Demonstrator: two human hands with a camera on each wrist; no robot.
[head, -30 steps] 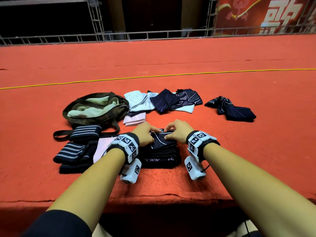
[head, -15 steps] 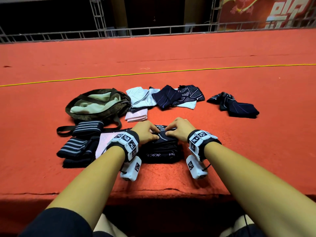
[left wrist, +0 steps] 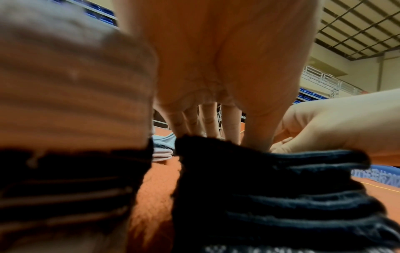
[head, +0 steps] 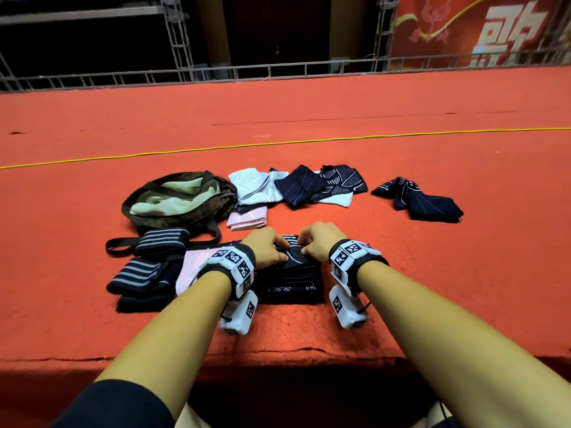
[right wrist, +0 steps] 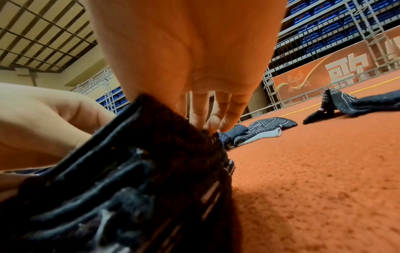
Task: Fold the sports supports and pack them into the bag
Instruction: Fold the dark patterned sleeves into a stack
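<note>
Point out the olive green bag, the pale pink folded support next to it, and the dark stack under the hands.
Olive green bag (head: 197,216): head view, its right side wall.
Pale pink folded support (head: 247,217): head view, its top face.
Dark stack (head: 290,285): head view, its near side.

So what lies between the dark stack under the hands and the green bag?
In the head view, a folded pink support lies on the red carpet between the dark stack and the green bag.

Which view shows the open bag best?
Head view: the olive bag lies whole on the red carpet, mouth open, pale lining showing, left of and beyond both hands. The left and right wrist views miss it; dark folded supports and palms fill them.
</note>
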